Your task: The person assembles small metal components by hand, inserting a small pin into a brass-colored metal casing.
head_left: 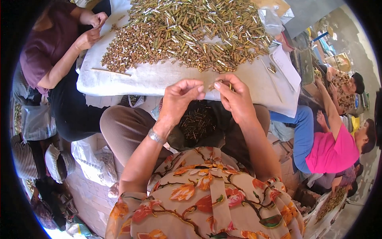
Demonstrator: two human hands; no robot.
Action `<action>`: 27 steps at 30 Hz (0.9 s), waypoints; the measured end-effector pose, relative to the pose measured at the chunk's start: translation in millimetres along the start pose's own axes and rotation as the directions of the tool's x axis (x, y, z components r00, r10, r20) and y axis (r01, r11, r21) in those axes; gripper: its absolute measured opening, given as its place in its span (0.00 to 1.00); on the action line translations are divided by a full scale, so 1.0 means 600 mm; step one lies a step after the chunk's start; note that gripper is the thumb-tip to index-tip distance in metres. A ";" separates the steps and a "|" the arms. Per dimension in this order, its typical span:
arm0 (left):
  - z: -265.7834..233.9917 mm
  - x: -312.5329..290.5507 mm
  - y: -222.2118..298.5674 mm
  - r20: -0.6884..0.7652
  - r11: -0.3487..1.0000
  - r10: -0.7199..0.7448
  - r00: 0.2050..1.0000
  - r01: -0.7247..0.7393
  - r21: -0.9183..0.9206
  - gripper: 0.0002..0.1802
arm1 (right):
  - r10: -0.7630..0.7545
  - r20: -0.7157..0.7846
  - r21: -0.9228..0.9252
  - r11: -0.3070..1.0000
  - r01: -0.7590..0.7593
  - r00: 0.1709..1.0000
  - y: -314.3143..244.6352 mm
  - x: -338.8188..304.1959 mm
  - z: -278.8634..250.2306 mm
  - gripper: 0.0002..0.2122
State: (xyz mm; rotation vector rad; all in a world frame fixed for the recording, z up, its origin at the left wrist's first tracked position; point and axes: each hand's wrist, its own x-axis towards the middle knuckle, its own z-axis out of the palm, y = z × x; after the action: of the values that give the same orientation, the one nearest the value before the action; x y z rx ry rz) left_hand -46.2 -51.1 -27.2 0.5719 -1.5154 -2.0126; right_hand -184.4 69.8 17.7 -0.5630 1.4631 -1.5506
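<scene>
"Gold metal piece (230, 86); where is it?"

"Pinched in the person's right hand (238, 97), near the white table (155, 81); the left hand (181, 97) has thumb and finger close together, but nobody can tell if it holds anything."

"What could go wrong?"

"Loose fingers might let the piece slip; it could drop into the dark tub (222, 123) below."

Table (159, 79) ahead; heap of longer parts (199, 24) on it, heap of short parts (123, 49) at that heap's front left. One stick (110, 72) front left, second stick (271, 80) front right, paper sheet (287, 67) right of it, plastic bag (271, 20) back right. Left hand (184, 95), right hand (234, 95) side by side at front edge. Loose parts (197, 121) below, between knees. Floor bag (93, 161) left of knees. Co-worker (47, 55) left of table.
</scene>
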 end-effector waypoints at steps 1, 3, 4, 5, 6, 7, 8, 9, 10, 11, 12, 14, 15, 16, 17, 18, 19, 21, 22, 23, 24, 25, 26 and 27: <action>0.003 -0.019 0.005 -0.002 0.992 -0.080 0.997 0.080 -0.100 0.10 | -0.048 -0.026 0.032 0.998 0.048 0.999 0.001 -0.016 0.005 0.10; 0.008 -0.050 0.008 0.035 0.949 -0.163 0.986 0.166 -0.270 0.15 | -0.124 -0.077 0.057 0.990 0.128 0.989 0.005 -0.041 0.015 0.10; 0.013 -0.061 0.014 0.032 0.948 -0.162 0.986 0.165 -0.271 0.15 | -0.123 -0.074 0.056 0.990 0.127 0.990 0.007 -0.052 0.019 0.10; 0.020 -0.072 0.021 0.042 0.937 -0.163 0.986 0.168 -0.305 0.14 | -0.175 -0.081 0.039 0.983 0.178 0.981 0.008 -0.063 0.023 0.10; 0.026 -0.080 0.026 0.052 0.925 -0.164 0.985 0.172 -0.339 0.14 | -0.226 -0.087 0.021 0.973 0.229 0.970 0.009 -0.072 0.026 0.09; 0.028 -0.085 0.027 0.060 0.916 -0.161 0.985 0.172 -0.361 0.14 | -0.226 -0.084 0.022 0.973 0.228 0.970 0.009 -0.080 0.029 0.09; 0.031 -0.090 0.031 0.058 0.917 -0.161 0.985 0.171 -0.361 0.14 | -0.251 -0.094 -0.027 0.968 0.249 0.964 0.007 -0.088 0.032 0.09; 0.035 -0.094 0.035 0.051 0.918 -0.151 0.987 0.159 -0.362 0.13 | -0.276 -0.102 -0.076 0.960 0.269 0.956 0.007 -0.094 0.034 0.08; 0.038 -0.098 0.039 0.044 0.920 -0.141 0.989 0.147 -0.362 0.12 | -0.277 -0.101 -0.076 0.960 0.270 0.956 0.010 -0.097 0.034 0.08; 0.042 -0.101 0.042 0.043 0.921 -0.140 0.989 0.146 -0.362 0.12 | -0.337 -0.102 -0.149 0.936 0.320 0.936 0.015 -0.098 0.034 0.07; 0.046 -0.103 0.045 0.035 0.919 -0.139 0.990 0.142 -0.367 0.12 | -0.396 -0.099 -0.221 0.903 0.368 0.913 0.018 -0.100 0.035 0.07; 0.051 -0.107 0.049 0.030 0.917 -0.137 0.990 0.139 -0.373 0.11 | -0.391 -0.103 -0.200 0.909 0.366 0.915 0.017 -0.108 0.038 0.06; 0.052 -0.108 0.050 0.023 0.917 -0.140 0.990 0.138 -0.374 0.11 | -0.385 -0.107 -0.178 0.914 0.364 0.917 0.016 -0.110 0.039 0.06; 0.053 -0.111 0.051 0.014 0.917 -0.143 0.990 0.138 -0.375 0.10 | -0.385 -0.106 -0.178 0.915 0.363 0.917 0.018 -0.111 0.038 0.06; 0.053 -0.112 0.051 0.012 0.917 -0.143 0.990 0.137 -0.375 0.10 | -0.409 -0.102 -0.200 0.901 0.384 0.907 0.021 -0.111 0.037 0.06; 0.053 -0.113 0.050 0.017 0.921 -0.140 0.990 0.136 -0.365 0.10 | -0.433 -0.097 -0.222 0.887 0.404 0.896 0.024 -0.111 0.036 0.06; 0.053 -0.113 0.049 0.022 0.925 -0.137 0.990 0.135 -0.355 0.10 | -0.432 -0.096 -0.222 0.887 0.404 0.897 0.025 -0.111 0.036 0.06; 0.053 -0.113 0.050 0.020 0.932 -0.123 0.992 0.123 -0.341 0.09 | -0.441 -0.113 -0.222 0.885 0.410 0.891 0.028 -0.112 0.038 0.06; 0.053 -0.113 0.050 0.019 0.939 -0.110 0.994 0.110 -0.327 0.09 | -0.440 -0.112 -0.222 0.885 0.409 0.891 0.029 -0.112 0.039 0.06; 0.052 -0.113 0.049 0.018 0.939 -0.111 0.994 0.110 -0.327 0.09 | -0.448 -0.115 -0.225 0.881 0.416 0.887 0.030 -0.112 0.040 0.06; 0.051 -0.112 0.049 0.022 0.949 -0.095 0.995 0.097 -0.301 0.08 | -0.456 -0.119 -0.229 0.877 0.423 0.882 0.032 -0.112 0.040 0.06; 0.051 -0.112 0.048 0.027 0.958 -0.079 0.997 0.083 -0.275 0.08 | -0.455 -0.118 -0.228 0.877 0.422 0.882 0.033 -0.111 0.040 0.06; 0.050 -0.111 0.047 0.025 0.958 -0.079 0.997 0.083 -0.275 0.08 | -0.461 -0.114 -0.252 0.870 0.423 0.880 0.035 -0.111 0.039 0.06; 0.048 -0.111 0.046 0.031 0.965 -0.062 0.998 0.068 -0.255 0.09 | -0.466 -0.109 -0.277 0.863 0.423 0.878 0.036 -0.111 0.038 0.06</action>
State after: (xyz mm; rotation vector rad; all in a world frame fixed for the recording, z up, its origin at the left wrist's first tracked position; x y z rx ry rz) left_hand -9.1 7.3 7.6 0.4997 -1.2354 -2.2273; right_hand -126.7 115.2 18.4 -0.9935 1.7599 -1.8199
